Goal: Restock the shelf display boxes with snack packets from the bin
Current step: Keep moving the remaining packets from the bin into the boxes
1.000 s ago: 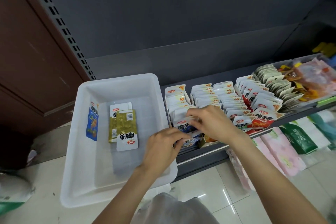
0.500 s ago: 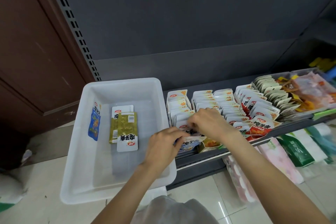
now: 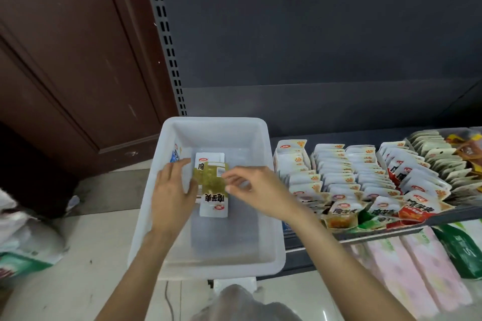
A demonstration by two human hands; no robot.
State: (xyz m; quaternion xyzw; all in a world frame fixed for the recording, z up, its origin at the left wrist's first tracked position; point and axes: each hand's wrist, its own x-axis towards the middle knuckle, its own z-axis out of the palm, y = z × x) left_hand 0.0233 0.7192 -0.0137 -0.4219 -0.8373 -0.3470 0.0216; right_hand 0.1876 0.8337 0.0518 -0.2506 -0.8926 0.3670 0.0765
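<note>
Inside the white rectangular plastic bin, toward its 11 o'clock corner, lie two olive-green and white snack packets, one overlapping the other. Both carry bold black Chinese characters and a small red oval logo; the upper one also shows a barcode patch, too small to read. A blue snack packet leans against the bin's wall at 10 o'clock, its print blurred.

The left hand is in the bin with fingers straight and spread loosely, fingertips reaching toward the blue packet, thumb side touching the left edge of the green packets. The right hand hovers at 3 o'clock of those packets, fingers loosely curled, fingertips at the upper packet's right edge; whether they pinch it cannot be told through the motion blur.

At 3 o'clock of the bin, the dark shelf carries rows of white display packets with orange corners standing on edge, then red and white packets with the same black characters. Below the shelf hang pink wrapped packs.
</note>
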